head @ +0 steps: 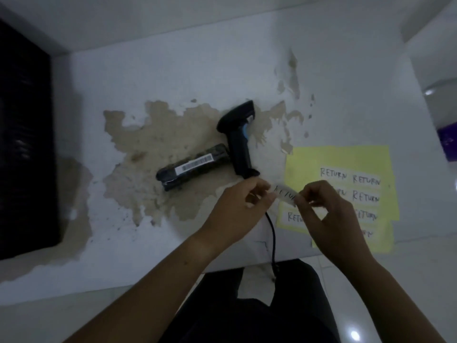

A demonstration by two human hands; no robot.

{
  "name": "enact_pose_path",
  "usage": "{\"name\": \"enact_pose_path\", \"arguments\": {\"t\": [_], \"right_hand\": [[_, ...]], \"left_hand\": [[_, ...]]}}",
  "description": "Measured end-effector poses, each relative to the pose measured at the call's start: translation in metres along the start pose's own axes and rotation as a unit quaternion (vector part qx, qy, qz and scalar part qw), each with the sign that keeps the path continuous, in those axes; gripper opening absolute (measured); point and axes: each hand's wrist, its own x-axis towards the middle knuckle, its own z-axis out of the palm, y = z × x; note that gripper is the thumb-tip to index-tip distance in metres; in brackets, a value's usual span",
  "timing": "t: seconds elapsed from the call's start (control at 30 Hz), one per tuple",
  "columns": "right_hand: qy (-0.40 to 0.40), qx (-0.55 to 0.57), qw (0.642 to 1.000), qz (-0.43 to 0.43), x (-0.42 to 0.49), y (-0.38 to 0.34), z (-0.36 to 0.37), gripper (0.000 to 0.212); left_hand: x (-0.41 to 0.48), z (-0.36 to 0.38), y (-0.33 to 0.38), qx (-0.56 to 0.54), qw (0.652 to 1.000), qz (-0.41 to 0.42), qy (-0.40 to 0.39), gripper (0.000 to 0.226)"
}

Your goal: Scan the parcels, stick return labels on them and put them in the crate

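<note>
A small white return label (285, 193) is stretched between my two hands above the table. My left hand (241, 203) pinches its left end and my right hand (326, 209) pinches its right end. A dark, narrow parcel (194, 167) with a white barcode sticker lies flat on the table to the left of my hands. The black barcode scanner (238, 139) with a blue trigger lies beside the parcel's right end, its cable running down off the table's edge. A yellow sheet (346, 164) with several handwritten RETURN labels lies under and behind my right hand.
A black crate (24, 144) stands at the far left of the white table (173, 70), whose surface has large peeled brown patches. A purple object (448, 142) sits at the right edge. My dark-clothed legs show below the table's front edge.
</note>
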Motion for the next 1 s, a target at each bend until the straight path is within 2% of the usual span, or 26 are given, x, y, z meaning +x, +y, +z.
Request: {"name": "enact_pose_path", "arguments": {"t": [0.07, 0.17, 0.3, 0.43, 0.53, 0.7, 0.77, 0.87, 1.0], "right_hand": [[-0.04, 0.041, 0.998, 0.012, 0.002, -0.012, 0.008, 0.009], [-0.096, 0.065, 0.993, 0.014, 0.006, -0.031, 0.018, 0.017], [-0.127, 0.109, 0.983, 0.072, 0.015, -0.048, 0.035, 0.008], [-0.153, 0.217, 0.95, 0.168, 0.023, -0.071, 0.053, 0.008], [-0.137, 0.233, 0.946, 0.177, 0.027, -0.084, 0.066, 0.012], [-0.116, 0.203, 0.961, 0.15, 0.036, -0.09, 0.083, 0.015], [-0.132, 0.19, 0.962, 0.142, 0.041, -0.09, 0.089, 0.015], [-0.147, 0.149, 0.969, 0.129, 0.052, -0.086, 0.097, 0.017], [-0.141, 0.1, 0.979, 0.11, 0.065, -0.077, 0.107, 0.01]], "left_hand": [[-0.008, -0.008, -0.011, -0.071, 0.997, -0.026, 0.002, 0.012], [-0.019, -0.02, -0.015, -0.178, 0.982, -0.062, -0.015, 0.018], [-0.033, -0.035, -0.022, -0.191, 0.98, -0.047, 0.009, 0.01], [-0.042, -0.05, -0.03, -0.208, 0.975, -0.056, 0.057, 0.012], [-0.046, -0.06, -0.036, -0.221, 0.969, -0.057, 0.091, 0.012], [-0.044, -0.07, -0.042, -0.233, 0.963, -0.07, 0.113, 0.013], [-0.043, -0.074, -0.048, -0.214, 0.967, -0.071, 0.123, 0.013], [-0.041, -0.083, -0.06, -0.1, 0.979, -0.055, 0.17, 0.015], [-0.033, -0.102, -0.074, 0.009, 0.969, 0.0, 0.248, 0.019]]}}
